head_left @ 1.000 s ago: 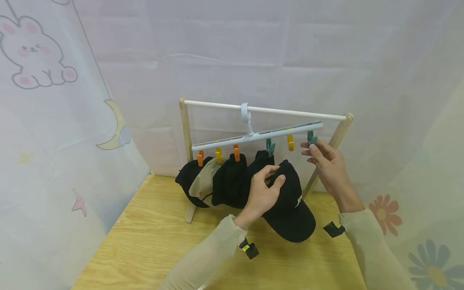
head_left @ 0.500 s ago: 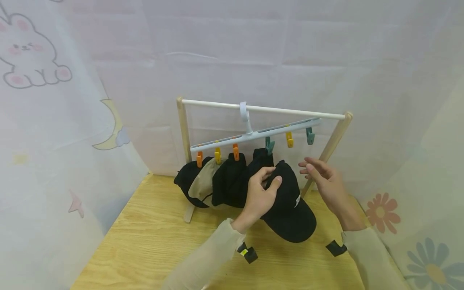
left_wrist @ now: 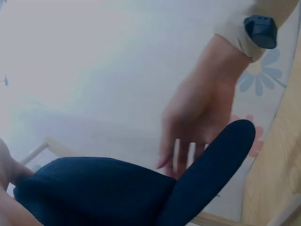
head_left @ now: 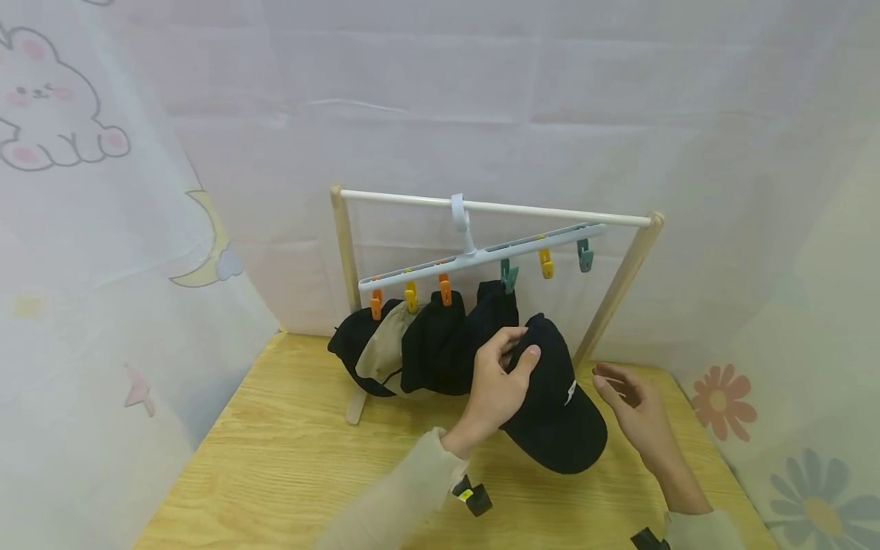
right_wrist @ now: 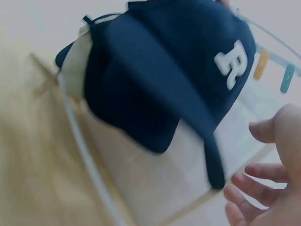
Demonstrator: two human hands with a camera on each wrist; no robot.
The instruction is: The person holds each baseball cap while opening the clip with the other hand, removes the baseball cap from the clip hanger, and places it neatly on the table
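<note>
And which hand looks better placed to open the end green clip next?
Right hand, probably: it holds nothing and sits below the end green clip in the head view, while the left hand grips the lettered black cap.

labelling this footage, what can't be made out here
Head: parts of the hung caps, covered by one another.
Left wrist: most of the left hand, cut by the left edge.
Left wrist: some of the right hand, behind the held cap.
Right wrist: part of the right hand, past the right edge.
</note>
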